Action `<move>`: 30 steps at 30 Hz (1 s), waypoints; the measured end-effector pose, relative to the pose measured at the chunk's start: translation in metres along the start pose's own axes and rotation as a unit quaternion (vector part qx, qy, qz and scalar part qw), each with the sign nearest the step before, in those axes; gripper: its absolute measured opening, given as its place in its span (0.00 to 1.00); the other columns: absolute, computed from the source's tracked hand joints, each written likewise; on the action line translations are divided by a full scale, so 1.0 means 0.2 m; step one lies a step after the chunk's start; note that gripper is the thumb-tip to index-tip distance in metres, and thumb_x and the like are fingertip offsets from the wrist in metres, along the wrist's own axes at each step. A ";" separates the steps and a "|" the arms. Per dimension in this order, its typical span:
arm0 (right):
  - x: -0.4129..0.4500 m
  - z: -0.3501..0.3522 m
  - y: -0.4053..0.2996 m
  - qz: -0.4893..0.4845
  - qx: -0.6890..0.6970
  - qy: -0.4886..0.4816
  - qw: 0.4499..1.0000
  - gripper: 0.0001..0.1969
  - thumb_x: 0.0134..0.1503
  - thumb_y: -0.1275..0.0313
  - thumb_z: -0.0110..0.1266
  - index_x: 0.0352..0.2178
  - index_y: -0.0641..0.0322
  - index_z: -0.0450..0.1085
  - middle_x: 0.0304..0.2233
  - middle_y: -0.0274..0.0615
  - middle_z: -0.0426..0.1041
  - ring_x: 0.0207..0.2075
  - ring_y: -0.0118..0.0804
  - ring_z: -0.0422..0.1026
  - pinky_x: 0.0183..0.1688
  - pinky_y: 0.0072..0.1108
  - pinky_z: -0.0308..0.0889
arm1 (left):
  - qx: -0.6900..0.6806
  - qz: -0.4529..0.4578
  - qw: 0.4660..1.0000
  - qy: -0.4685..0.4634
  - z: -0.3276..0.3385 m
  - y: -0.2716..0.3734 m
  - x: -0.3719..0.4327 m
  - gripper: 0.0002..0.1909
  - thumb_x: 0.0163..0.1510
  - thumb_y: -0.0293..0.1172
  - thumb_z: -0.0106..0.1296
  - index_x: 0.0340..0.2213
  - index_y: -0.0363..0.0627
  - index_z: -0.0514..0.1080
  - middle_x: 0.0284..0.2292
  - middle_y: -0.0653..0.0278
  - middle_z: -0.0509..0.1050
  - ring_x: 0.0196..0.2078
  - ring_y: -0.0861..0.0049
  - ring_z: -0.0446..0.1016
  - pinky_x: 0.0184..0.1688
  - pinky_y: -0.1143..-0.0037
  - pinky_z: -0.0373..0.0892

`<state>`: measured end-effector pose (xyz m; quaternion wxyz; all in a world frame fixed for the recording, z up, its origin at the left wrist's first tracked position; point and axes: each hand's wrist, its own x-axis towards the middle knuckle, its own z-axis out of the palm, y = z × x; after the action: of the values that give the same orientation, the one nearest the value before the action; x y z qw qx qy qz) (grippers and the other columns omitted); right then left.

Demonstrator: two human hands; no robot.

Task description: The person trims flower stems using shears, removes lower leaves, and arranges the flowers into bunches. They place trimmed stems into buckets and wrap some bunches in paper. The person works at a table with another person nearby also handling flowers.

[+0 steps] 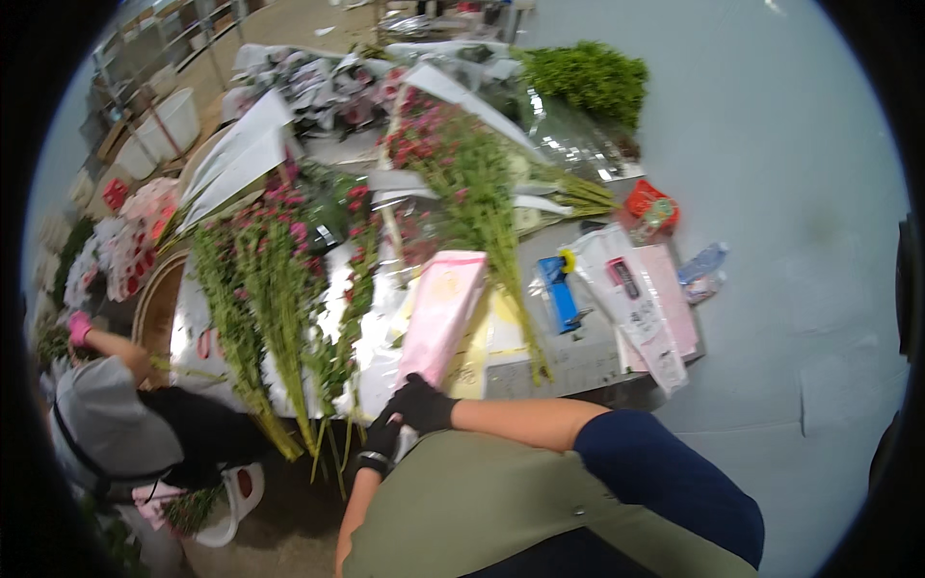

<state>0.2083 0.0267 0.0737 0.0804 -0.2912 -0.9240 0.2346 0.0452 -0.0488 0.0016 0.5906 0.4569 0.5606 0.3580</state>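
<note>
A long pink paper-wrapped bundle (446, 307) lies on the table, its lower end close to my body. My right hand (423, 404), in a black glove, grips that lower end from above. Just below and to the left, my left hand (379, 442), also gloved in black, closes around the same end. The hands touch, and their fingers partly hide the bundle's end. Yellow printed paper (473, 354) lies under and beside the bundle. Left of it are cut flower stems (278, 325) with pink blooms, their ends hanging past the table edge.
A blue tape dispenser (558, 292), printed plastic sleeves (639, 303) and a red bag (650, 206) are at the right. More flowers (455, 144) and green foliage (589, 76) cover the far side. A co-worker (119, 419) with a pink glove (79, 329) is at the left.
</note>
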 end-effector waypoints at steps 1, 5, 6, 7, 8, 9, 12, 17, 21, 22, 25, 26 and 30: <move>-0.01 0.04 0.01 -0.010 -0.017 0.018 1.000 0.10 0.47 0.67 0.48 0.32 0.49 0.72 0.25 0.39 0.73 0.33 0.40 0.71 0.44 0.38 0.54 | 0.060 0.003 0.998 -0.002 0.00 0.03 0.00 0.21 0.54 0.36 0.44 0.47 0.37 0.65 0.43 0.59 0.71 0.46 0.72 0.68 0.50 0.75 0.61; 0.00 0.02 -0.03 0.022 -0.003 -0.026 0.999 0.12 0.46 0.64 0.51 0.34 0.53 0.70 0.26 0.40 0.72 0.34 0.41 0.71 0.47 0.40 0.53 | 0.083 -0.043 0.996 0.011 -0.03 0.00 0.01 0.22 0.52 0.35 0.49 0.47 0.37 0.66 0.42 0.59 0.72 0.44 0.75 0.69 0.49 0.76 0.62; -0.02 0.04 -0.02 0.010 -0.010 0.001 1.000 0.12 0.45 0.64 0.51 0.33 0.53 0.70 0.26 0.40 0.72 0.34 0.40 0.71 0.47 0.40 0.53 | 0.046 -0.037 0.998 0.007 -0.03 0.00 0.01 0.22 0.51 0.34 0.48 0.47 0.37 0.66 0.42 0.60 0.72 0.44 0.76 0.69 0.48 0.77 0.62; -0.02 0.03 -0.02 0.000 -0.022 0.027 0.999 0.12 0.44 0.64 0.52 0.32 0.53 0.70 0.26 0.40 0.72 0.34 0.40 0.71 0.47 0.40 0.53 | 0.054 -0.022 0.998 -0.003 -0.03 0.01 0.02 0.21 0.51 0.32 0.48 0.47 0.37 0.66 0.42 0.60 0.72 0.44 0.76 0.69 0.48 0.77 0.62; -0.03 0.04 -0.03 -0.001 -0.037 0.024 0.999 0.11 0.44 0.65 0.52 0.31 0.54 0.71 0.25 0.39 0.72 0.33 0.39 0.71 0.47 0.40 0.54 | 0.045 -0.008 0.999 0.001 -0.04 -0.12 0.05 0.21 0.51 0.32 0.48 0.47 0.37 0.66 0.42 0.60 0.72 0.44 0.76 0.69 0.49 0.77 0.62; -0.02 0.01 -0.06 0.012 -0.036 0.002 0.999 0.10 0.43 0.66 0.52 0.29 0.54 0.70 0.24 0.39 0.72 0.33 0.39 0.71 0.47 0.39 0.54 | 0.037 0.004 0.999 0.007 -0.05 -0.26 0.08 0.21 0.51 0.31 0.48 0.47 0.37 0.66 0.43 0.60 0.72 0.44 0.76 0.68 0.49 0.77 0.62; -0.03 0.02 -0.04 0.028 -0.026 0.004 0.999 0.09 0.42 0.67 0.52 0.27 0.54 0.71 0.24 0.39 0.72 0.33 0.40 0.71 0.49 0.39 0.53 | 0.032 0.003 0.999 -0.002 -0.05 -0.30 0.10 0.22 0.49 0.32 0.49 0.46 0.35 0.67 0.43 0.56 0.72 0.46 0.72 0.69 0.49 0.76 0.63; -0.04 -0.02 -0.06 0.053 -0.007 -0.029 0.998 0.07 0.43 0.67 0.52 0.26 0.54 0.71 0.23 0.40 0.71 0.33 0.40 0.71 0.52 0.37 0.52 | 0.022 -0.018 1.000 -0.012 -0.05 -0.16 0.09 0.20 0.47 0.34 0.49 0.41 0.35 0.70 0.38 0.54 0.75 0.40 0.71 0.72 0.44 0.75 0.65; -0.06 -0.04 -0.07 0.049 0.010 -0.001 0.999 0.05 0.44 0.68 0.52 0.24 0.55 0.70 0.21 0.41 0.70 0.32 0.41 0.71 0.52 0.37 0.52 | 0.016 0.014 1.000 -0.002 -0.04 -0.12 0.08 0.13 0.51 0.34 0.49 0.33 0.35 0.73 0.24 0.71 0.72 0.26 0.87 0.64 0.30 0.82 0.62; -0.06 -0.06 -0.08 0.036 0.007 0.006 0.999 0.05 0.43 0.68 0.52 0.22 0.55 0.68 0.21 0.41 0.69 0.32 0.41 0.70 0.53 0.37 0.51 | 0.021 0.002 1.000 -0.006 -0.04 -0.06 0.06 0.13 0.52 0.34 0.49 0.31 0.35 0.73 0.22 0.72 0.71 0.25 0.88 0.64 0.28 0.82 0.62; -0.07 -0.08 -0.08 0.047 0.034 0.002 0.998 0.04 0.42 0.69 0.52 0.21 0.56 0.67 0.20 0.42 0.69 0.32 0.43 0.70 0.53 0.38 0.51 | 0.002 -0.029 1.000 -0.008 -0.04 -0.05 0.06 0.12 0.52 0.34 0.49 0.27 0.35 0.74 0.18 0.74 0.67 0.22 0.88 0.60 0.24 0.82 0.59; -0.08 -0.10 -0.09 0.037 0.036 0.002 0.999 0.04 0.41 0.70 0.51 0.21 0.57 0.67 0.20 0.43 0.68 0.31 0.43 0.70 0.53 0.38 0.52 | -0.002 -0.034 0.999 -0.007 -0.05 -0.06 0.06 0.12 0.51 0.34 0.49 0.28 0.35 0.74 0.18 0.74 0.68 0.22 0.89 0.60 0.24 0.82 0.59; -0.09 -0.15 -0.08 0.022 0.026 -0.040 0.999 0.06 0.40 0.70 0.50 0.23 0.58 0.70 0.23 0.43 0.71 0.33 0.42 0.70 0.53 0.35 0.53 | -0.065 -0.047 0.997 -0.006 -0.04 -0.03 0.04 0.14 0.48 0.33 0.51 0.34 0.36 0.74 0.22 0.69 0.73 0.24 0.88 0.65 0.27 0.83 0.63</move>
<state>0.2242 0.0156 0.1079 0.0454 -0.2992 -0.9135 0.2717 0.0385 -0.0427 -0.0061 0.6391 0.3926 0.5532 0.3625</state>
